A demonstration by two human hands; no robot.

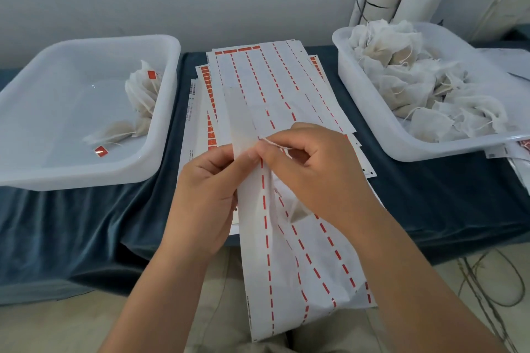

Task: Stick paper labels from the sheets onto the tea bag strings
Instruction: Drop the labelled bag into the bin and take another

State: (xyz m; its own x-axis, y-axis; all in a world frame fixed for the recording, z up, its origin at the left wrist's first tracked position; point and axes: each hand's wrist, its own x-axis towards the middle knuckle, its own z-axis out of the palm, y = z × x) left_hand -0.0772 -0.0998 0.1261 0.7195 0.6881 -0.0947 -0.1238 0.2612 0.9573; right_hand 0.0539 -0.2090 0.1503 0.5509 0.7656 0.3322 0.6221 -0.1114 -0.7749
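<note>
Though mostly white, the sheet (286, 281) bears red dashes

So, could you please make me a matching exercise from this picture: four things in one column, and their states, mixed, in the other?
Things:
1. left tub
2. right tub
3. label sheet
4. string

States:
A. piled with plain tea bags
B. pinched by the right hand
C. holds a few labelled tea bags
D. gripped by the left hand

Pairs: 1-C, 2-A, 3-D, 4-B
</note>
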